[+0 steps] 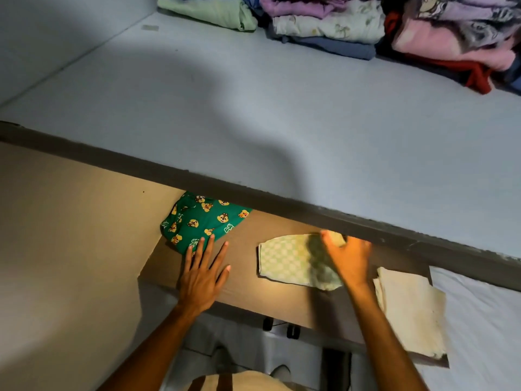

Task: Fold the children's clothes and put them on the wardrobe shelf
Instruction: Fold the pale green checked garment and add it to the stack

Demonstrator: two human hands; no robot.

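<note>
A folded green garment with cartoon chipmunk prints (201, 220) lies on the lower brown shelf (245, 266), partly tucked under the upper shelf's edge. My left hand (204, 273) rests flat with fingers spread, its fingertips on the near edge of that garment. To the right lies a folded pale green checked garment (287, 259). My right hand (349, 256) sits over its right end, fingers bent onto the cloth; the grip itself is blurred. A cream folded cloth (408, 309) lies further right.
The upper grey shelf (253, 114) spans the view, with its dark front edge (282, 200) overhanging the lower shelf. At its back stand stacks of folded clothes: light green (211, 11), purple and blue (324, 24), pink and red (456, 43). A wardrobe wall (70, 221) is at the left.
</note>
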